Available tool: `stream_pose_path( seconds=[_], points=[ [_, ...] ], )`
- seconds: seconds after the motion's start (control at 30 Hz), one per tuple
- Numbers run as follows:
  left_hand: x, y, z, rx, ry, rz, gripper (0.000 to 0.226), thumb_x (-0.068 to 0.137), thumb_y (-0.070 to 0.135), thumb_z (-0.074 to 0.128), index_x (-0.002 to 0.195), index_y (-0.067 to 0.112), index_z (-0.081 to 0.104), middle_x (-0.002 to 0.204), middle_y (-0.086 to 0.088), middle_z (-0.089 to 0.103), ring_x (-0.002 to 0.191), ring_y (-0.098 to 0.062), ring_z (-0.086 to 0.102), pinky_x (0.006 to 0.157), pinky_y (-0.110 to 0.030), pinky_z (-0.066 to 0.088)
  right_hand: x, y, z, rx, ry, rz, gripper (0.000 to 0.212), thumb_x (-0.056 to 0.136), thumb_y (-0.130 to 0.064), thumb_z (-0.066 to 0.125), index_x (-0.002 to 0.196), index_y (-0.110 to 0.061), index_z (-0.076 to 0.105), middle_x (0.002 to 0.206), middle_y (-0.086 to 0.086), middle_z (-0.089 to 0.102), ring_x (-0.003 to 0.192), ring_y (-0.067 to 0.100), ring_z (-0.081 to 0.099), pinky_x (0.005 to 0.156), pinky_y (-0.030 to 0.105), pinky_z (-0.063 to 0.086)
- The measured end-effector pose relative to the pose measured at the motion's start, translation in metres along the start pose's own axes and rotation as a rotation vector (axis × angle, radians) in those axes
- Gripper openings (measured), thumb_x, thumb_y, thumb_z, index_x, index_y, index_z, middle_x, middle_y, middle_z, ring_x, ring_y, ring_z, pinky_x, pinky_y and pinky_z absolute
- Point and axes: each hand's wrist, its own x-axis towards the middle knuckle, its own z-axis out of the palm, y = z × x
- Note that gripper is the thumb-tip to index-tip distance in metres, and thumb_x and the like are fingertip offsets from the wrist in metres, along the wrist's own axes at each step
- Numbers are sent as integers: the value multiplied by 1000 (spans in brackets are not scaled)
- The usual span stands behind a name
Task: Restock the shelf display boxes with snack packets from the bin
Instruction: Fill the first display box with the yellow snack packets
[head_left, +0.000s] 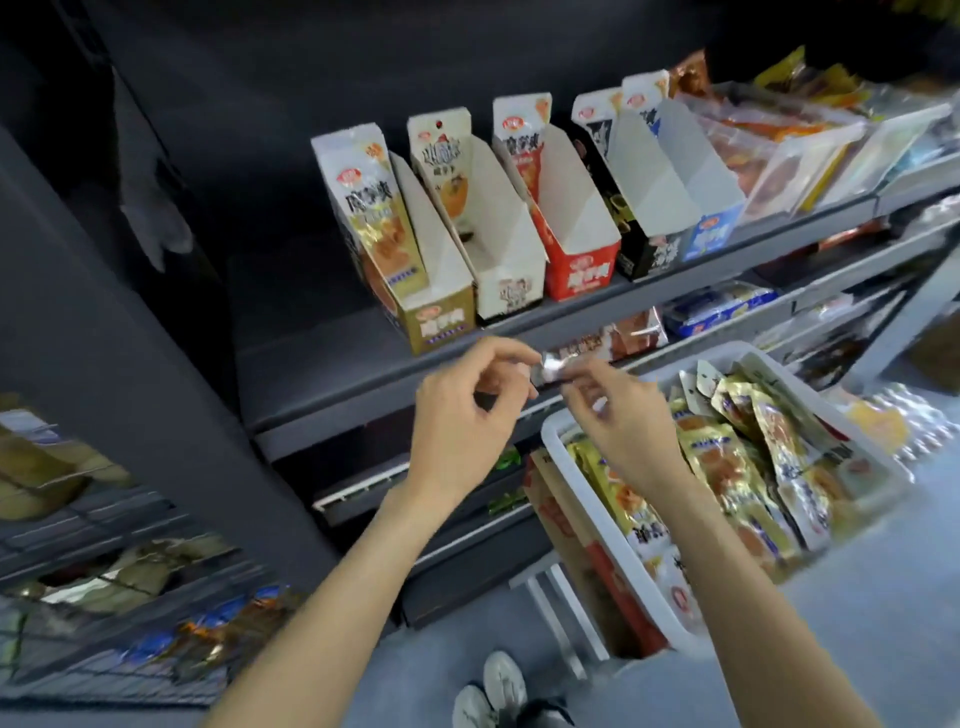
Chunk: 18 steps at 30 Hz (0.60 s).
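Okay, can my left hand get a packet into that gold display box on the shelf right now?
Probably yes. The gold display box stands just above the left hand, open-topped, nothing between them. But both hands pinch a small silvery packet.

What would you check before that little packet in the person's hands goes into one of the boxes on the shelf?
1. Packet held firmly: ok. The left hand and right hand both pinch the small silvery packet.
2. Packet type readable: cannot tell, it is blurred.
3. Room in a box: ok. The white box and red box look nearly empty.
4. Gold box needs stock: cannot tell, one packet shows at its back.
5. Path to the shelf: ok, nothing lies between hands and boxes.
6. More stock ready: ok, the white bin holds many packets.
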Motion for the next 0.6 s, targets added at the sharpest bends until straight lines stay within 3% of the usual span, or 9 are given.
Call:
stream_pose_path(
  seconds=[0.1,0.17,0.23,0.3,0.4,0.5,0.6],
  points=[
    [-17,-16,26,20,-197,-123,14,92,16,56,100,23,64,80,14,70,81,3,64,74,-16,50,-35,42,-2,-91,-158,133,17,90,-19,59,107,-21,63,95,-6,68,76,13,64,66,35,54],
    [-28,-32,45,131,-334,-168,16,92,20,56,106,27,62,91,15,69,88,5,62,78,-19,51,-50,63,-6,-109,-221,221,22,88,-16,62,110,-19,64,103,-1,67,80,16,62,70,29,50],
    [-38,-47,62,263,-448,-182,23,92,23,54,113,28,60,107,15,65,101,1,58,88,-28,49,-58,81,-9,-168,-269,264,28,87,-18,64,115,-16,63,109,4,64,95,24,60,79,32,47],
    [-44,-55,79,381,-547,-178,31,92,24,53,123,25,55,124,10,58,117,-8,50,98,-28,41,-61,95,-11,-261,-313,266,37,87,-26,64,122,-15,60,122,8,59,114,33,51,94,42,43],
    [-45,-60,104,486,-618,-168,45,93,32,55,135,22,45,138,4,45,128,-13,37,102,-27,31,-58,111,-16,-367,-405,268,53,87,-38,60,135,-19,47,141,7,43,131,33,33,106,47,31],
    [-40,-66,129,622,-694,-156,73,86,45,62,145,16,31,145,-2,37,134,-18,29,109,-31,26,-52,122,-21,-455,-528,231,74,83,-56,58,144,-24,32,149,5,30,139,31,20,112,51,22],
    [-35,-68,152,783,-735,-161,95,77,58,64,148,12,21,148,-7,31,135,-23,27,112,-36,21,-46,132,-29,-532,-600,177,88,77,-69,56,146,-25,24,151,6,27,139,31,19,111,49,21]
  ],
)
